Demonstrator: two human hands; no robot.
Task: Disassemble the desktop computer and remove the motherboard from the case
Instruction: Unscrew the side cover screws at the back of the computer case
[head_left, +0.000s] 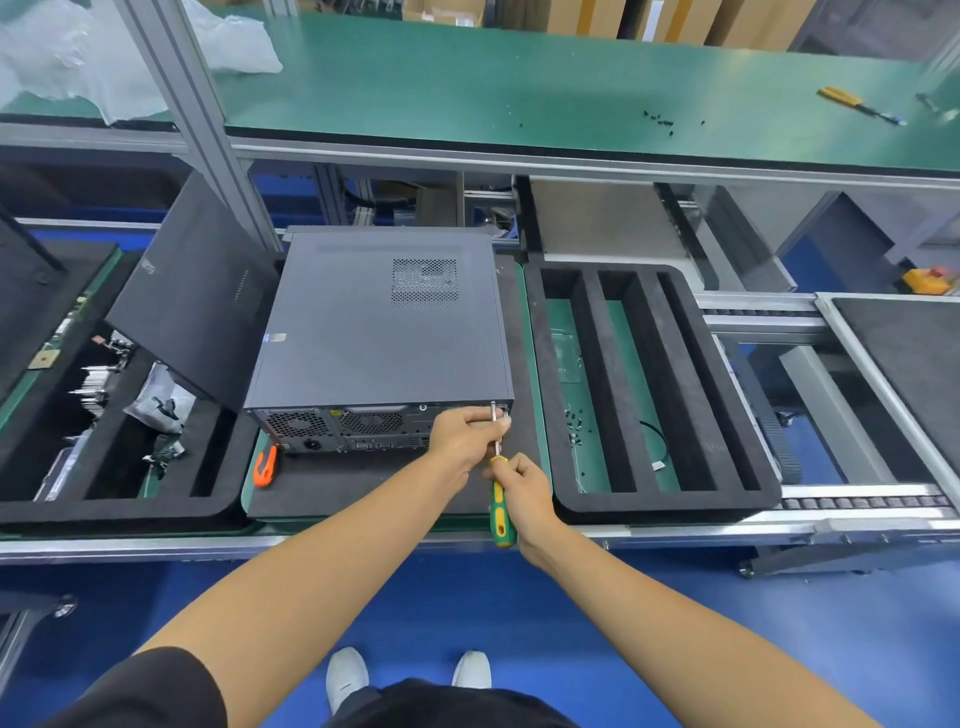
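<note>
While the case (379, 322) lies closed on the foam mat (363, 483), the right hand (522, 491) grips the screwdriver (500, 499), and the left hand (465, 434) pinches its shaft at a rear-panel screw. Next, I judge, turning calls for steady inward pressure.
</note>
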